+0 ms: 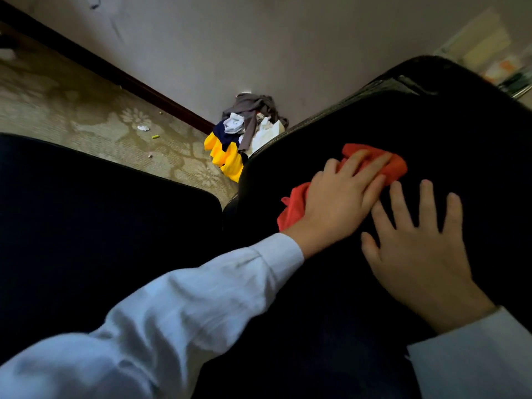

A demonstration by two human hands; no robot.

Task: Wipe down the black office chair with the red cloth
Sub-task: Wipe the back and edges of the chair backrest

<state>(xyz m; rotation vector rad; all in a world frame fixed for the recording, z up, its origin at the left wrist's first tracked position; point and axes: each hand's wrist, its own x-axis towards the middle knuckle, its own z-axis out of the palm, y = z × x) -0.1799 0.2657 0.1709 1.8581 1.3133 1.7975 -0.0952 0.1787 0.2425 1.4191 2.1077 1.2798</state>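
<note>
head view, looking down over both arms.

pressing the red cloth [395,168] flat against the black office chair [388,122] with the left hand [342,205], holding the fingers straight and close together on top of the cloth rather than curling them round it. leaving crumpled red folds showing beyond the fingertips and again beside the wrist.

resting the right hand [423,254] palm-down on the same padded black surface, just beside the left one, spreading the fingers wide and straight and gripping nothing. bringing the index finger right up to the edge of the left hand, too close to tell whether touching.

wearing pale long sleeves [187,306] on both arms, reaching the left arm across from the lower left.

showing a stitched seam along the chair's upper left edge, and, across a narrow gap to the left, another dark padded cushion [100,226].

showing beyond these a patterned beige carpet [72,110] with a few small scraps [143,128] on it, meeting a pale wall [259,38] along a dark skirting board [144,87]. showing a pile of clothes [244,131] in grey, white, navy and yellow heaped in the corner, just past the chair's edge. catching some blurred papers [489,53] at the top right, too soft to read.
</note>
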